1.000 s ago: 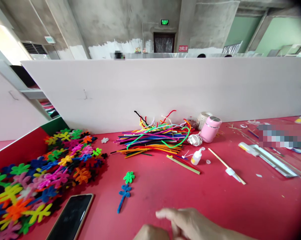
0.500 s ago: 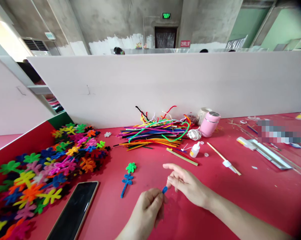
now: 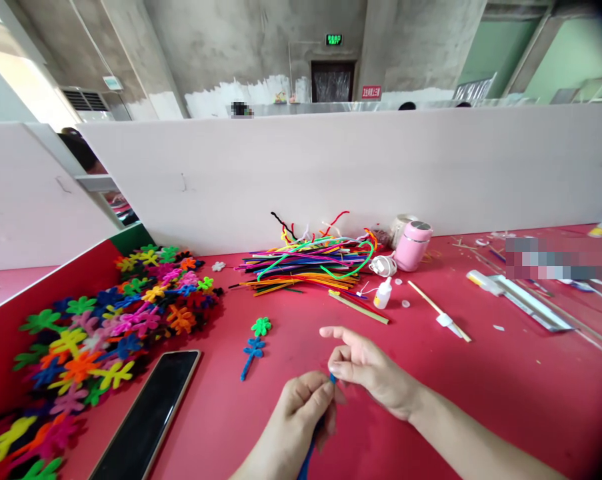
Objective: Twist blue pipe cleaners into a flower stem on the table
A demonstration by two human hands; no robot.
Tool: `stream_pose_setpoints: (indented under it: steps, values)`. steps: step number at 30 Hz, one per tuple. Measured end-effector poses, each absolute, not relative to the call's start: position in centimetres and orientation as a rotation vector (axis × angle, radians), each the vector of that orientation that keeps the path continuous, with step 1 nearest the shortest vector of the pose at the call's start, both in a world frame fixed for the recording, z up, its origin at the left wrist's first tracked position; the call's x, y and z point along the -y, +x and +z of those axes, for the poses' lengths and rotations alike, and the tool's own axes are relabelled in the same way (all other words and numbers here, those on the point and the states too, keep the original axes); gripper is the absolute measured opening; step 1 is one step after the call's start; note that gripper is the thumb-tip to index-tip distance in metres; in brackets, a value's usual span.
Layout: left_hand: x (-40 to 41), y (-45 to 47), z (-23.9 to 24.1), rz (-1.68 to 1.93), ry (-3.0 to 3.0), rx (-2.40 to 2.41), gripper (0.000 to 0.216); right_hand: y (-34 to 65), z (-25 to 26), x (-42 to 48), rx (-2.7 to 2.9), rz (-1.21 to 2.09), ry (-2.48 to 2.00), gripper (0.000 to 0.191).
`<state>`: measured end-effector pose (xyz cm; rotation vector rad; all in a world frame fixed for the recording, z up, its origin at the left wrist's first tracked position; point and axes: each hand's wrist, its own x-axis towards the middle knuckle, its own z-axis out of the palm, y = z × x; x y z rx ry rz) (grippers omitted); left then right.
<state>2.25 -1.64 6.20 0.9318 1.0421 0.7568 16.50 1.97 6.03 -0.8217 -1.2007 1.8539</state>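
A blue pipe cleaner (image 3: 308, 459) runs through my left hand (image 3: 298, 410), which is closed around it; its tail hangs below the fingers. The tip comes out above the left thumb. There my right hand (image 3: 378, 373) pinches it between thumb and bent fingers, with the index finger stretched out to the left. On the red table just left of my hands lie a green pipe-cleaner flower (image 3: 261, 326) and a blue piece with petals and a stem (image 3: 253, 357), close together.
A heap of colourful pipe-cleaner flowers (image 3: 81, 363) and a phone (image 3: 148, 413) lie left. Behind are loose pipe cleaners (image 3: 305, 263), a glue bottle (image 3: 383, 293) and a pink cylinder (image 3: 413, 247). A wooden stick (image 3: 433, 303) lies right. A white partition (image 3: 331, 167) stands behind.
My right thumb and fingers have closed in on the tip of the blue pipe cleaner. Its tail now shows below my left hand. The view has shifted slightly.
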Motion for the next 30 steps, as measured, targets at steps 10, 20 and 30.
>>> stream_pose_setpoints:
  steps: [10,20,30]
  values:
    - [0.1,3.5,3.5,1.016,0.684,-0.953,0.023,14.8,3.4,-3.7,1.083,1.689,-0.990,0.044]
    - [-2.7,2.9,1.4,1.177,0.617,-0.914,0.019,14.1,1.3,-3.9,1.025,1.530,-1.015,0.041]
    - [-2.1,2.9,0.9,0.970,0.646,-0.810,0.025,15.0,-0.1,-4.4,1.170,1.510,-0.973,0.041]
